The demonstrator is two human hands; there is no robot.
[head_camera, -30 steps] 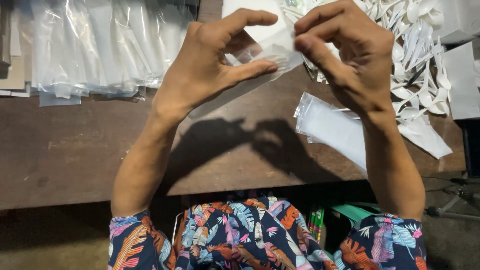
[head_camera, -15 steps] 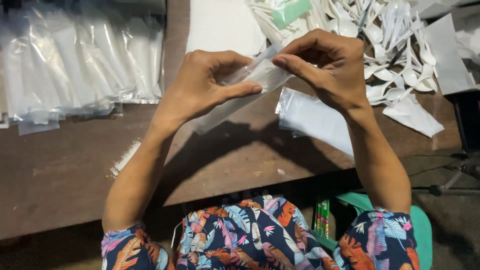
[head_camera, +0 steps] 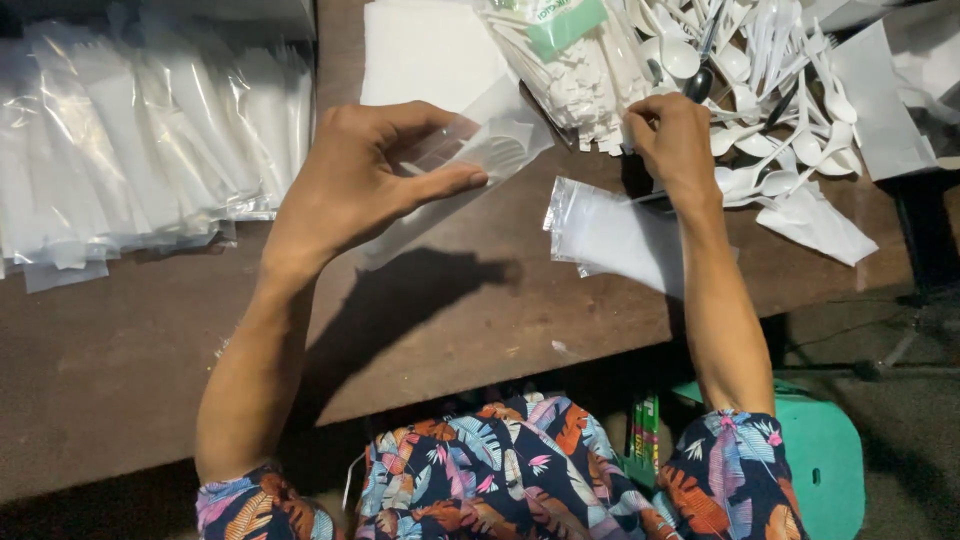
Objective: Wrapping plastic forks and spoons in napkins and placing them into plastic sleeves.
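— Brown wooden table (head_camera: 130, 370), bare along its near edge; stacked clear bags (head_camera: 140, 150) crowd the far left.

— And the hands?

— Left hand (head_camera: 360, 185) pinches a clear sleeve (head_camera: 480, 150) holding a white fork, just left of the spoon pile (head_camera: 760, 90). Right hand (head_camera: 680, 145), fingers closed, grasps something in that pile; what, I can't tell.

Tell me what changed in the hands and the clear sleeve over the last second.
The right hand let go of the clear sleeve and moved right, to the pile of white plastic spoons, where its fingers are pinched at the pile's edge. The left hand kept hold of the sleeve, now alone. The stack of clear bags and the wooden table stayed as they were.
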